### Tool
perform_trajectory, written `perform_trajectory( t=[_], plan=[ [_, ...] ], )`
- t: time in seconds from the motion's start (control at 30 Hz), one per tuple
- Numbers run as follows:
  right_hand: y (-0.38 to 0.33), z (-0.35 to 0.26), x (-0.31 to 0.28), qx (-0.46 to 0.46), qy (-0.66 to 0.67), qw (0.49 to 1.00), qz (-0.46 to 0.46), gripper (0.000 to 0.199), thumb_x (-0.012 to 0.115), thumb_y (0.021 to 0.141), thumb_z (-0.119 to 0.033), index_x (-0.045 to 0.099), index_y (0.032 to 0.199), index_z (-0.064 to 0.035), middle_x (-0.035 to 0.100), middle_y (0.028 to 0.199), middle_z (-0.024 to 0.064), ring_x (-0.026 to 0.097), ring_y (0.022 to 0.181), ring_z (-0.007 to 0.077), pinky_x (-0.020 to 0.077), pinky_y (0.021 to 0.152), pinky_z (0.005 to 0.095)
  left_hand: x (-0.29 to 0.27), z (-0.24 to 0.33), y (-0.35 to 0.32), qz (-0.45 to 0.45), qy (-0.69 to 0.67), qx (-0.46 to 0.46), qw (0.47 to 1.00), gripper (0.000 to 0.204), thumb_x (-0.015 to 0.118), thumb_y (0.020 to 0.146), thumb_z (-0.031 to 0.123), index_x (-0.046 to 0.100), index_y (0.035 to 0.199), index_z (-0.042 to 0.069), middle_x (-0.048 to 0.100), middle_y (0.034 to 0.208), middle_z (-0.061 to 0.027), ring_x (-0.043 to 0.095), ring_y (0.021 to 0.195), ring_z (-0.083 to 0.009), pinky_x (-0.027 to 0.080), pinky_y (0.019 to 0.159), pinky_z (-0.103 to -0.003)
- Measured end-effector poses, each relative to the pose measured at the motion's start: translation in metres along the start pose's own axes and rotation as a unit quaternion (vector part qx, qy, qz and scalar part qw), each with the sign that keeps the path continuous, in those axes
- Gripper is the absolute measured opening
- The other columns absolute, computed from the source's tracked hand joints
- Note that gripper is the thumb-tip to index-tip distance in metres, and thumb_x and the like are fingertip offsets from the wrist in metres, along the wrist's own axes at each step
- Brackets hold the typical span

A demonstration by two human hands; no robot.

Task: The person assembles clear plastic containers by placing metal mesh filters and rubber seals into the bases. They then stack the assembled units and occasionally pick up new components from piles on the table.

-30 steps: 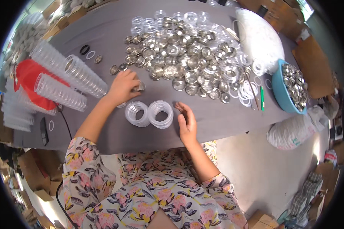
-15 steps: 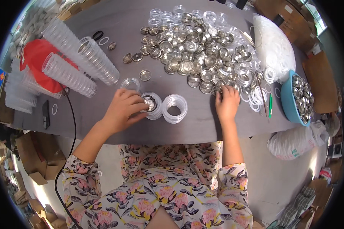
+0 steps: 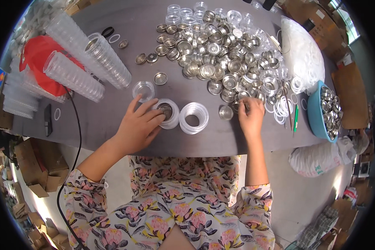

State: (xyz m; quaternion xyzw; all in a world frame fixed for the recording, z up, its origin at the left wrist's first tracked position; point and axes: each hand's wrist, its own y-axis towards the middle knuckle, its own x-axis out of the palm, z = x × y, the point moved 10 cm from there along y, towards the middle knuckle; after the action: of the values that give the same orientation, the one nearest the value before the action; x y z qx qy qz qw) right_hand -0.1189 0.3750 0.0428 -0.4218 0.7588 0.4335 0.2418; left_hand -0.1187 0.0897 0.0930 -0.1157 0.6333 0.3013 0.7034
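My left hand (image 3: 139,123) has its fingers spread, their tips at the rim of a short stack of clear plastic rings (image 3: 171,122). Inside that stack's opening sits a dark metal disc (image 3: 166,111). Just beyond my fingertips lies a round clear plastic piece (image 3: 143,90). A second stack of clear rings (image 3: 194,118) stands to the right, with an open centre. My right hand (image 3: 252,119) is at the near edge of a heap of silver metal caps (image 3: 214,62), fingers curled together; what they hold is hidden. One loose metal cap (image 3: 226,112) lies left of it.
Tall stacks of clear cups (image 3: 73,75) lean at the left beside a red bag (image 3: 43,62). A black cable (image 3: 80,133) runs over the table edge. At the right are white rings (image 3: 282,109), a green pen-like tool (image 3: 296,118), a blue basin (image 3: 316,110) and a white plastic bag (image 3: 302,54).
One metal cap has come away from the heap and lies left of my right hand, whose fingers have curled in. My left fingers have spread; the disc in the ring stack looks darker.
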Motion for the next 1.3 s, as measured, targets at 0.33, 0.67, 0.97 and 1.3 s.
perform_trajectory(
  t=[0.33, 0.67, 0.97, 1.3],
  plan=[
    [-0.035, -0.071, 0.002, -0.150, -0.009, 0.983, -0.109, 0.018, 0.068, 0.073, -0.014, 0.065, 0.089, -0.0072, 0.062, 0.094, 0.0044, 0.053, 0.095, 0.0259, 0.0387, 0.085, 0.0383, 0.008, 0.000, 0.002, 0.007, -0.021, 0.006, 1.000, 0.035, 0.066, 0.074, 0.010, 0.057, 0.108, 0.011, 0.057, 0.109, -0.0042, 0.045, 0.120, -0.0256, 0.022, 0.107, -0.055],
    [-0.072, -0.085, 0.000, -0.196, 0.011, 0.976, -0.091, 0.027, 0.069, 0.073, -0.013, 0.063, 0.097, -0.0045, 0.059, 0.100, 0.0071, 0.055, 0.090, 0.0268, 0.0437, 0.076, 0.0368, 0.017, -0.007, -0.005, 0.030, -0.081, 0.010, 0.996, 0.037, 0.063, 0.077, 0.009, 0.054, 0.113, 0.009, 0.056, 0.111, -0.0086, 0.048, 0.116, -0.0272, 0.034, 0.102, -0.047],
    [-0.048, -0.109, -0.029, -0.155, 0.124, 0.980, -0.020, 0.018, 0.065, 0.074, -0.005, 0.063, 0.091, -0.0044, 0.061, 0.094, 0.0085, 0.055, 0.093, 0.0266, 0.0431, 0.080, 0.0377, 0.012, 0.000, -0.011, 0.069, -0.086, 0.024, 0.994, 0.051, 0.065, 0.075, 0.013, 0.049, 0.123, 0.009, 0.055, 0.114, -0.0087, 0.048, 0.116, -0.0261, 0.032, 0.103, -0.047],
    [-0.038, -0.195, 0.002, -0.309, -0.006, 0.934, -0.178, 0.016, 0.063, 0.075, -0.017, 0.065, 0.086, -0.0052, 0.063, 0.092, 0.0047, 0.054, 0.101, 0.0217, 0.0252, 0.103, 0.0551, 0.012, 0.001, -0.013, 0.065, -0.058, 0.017, 0.996, 0.052, 0.066, 0.076, 0.015, 0.048, 0.124, 0.010, 0.055, 0.115, -0.0071, 0.048, 0.116, -0.0242, 0.028, 0.105, -0.050]
  ],
)
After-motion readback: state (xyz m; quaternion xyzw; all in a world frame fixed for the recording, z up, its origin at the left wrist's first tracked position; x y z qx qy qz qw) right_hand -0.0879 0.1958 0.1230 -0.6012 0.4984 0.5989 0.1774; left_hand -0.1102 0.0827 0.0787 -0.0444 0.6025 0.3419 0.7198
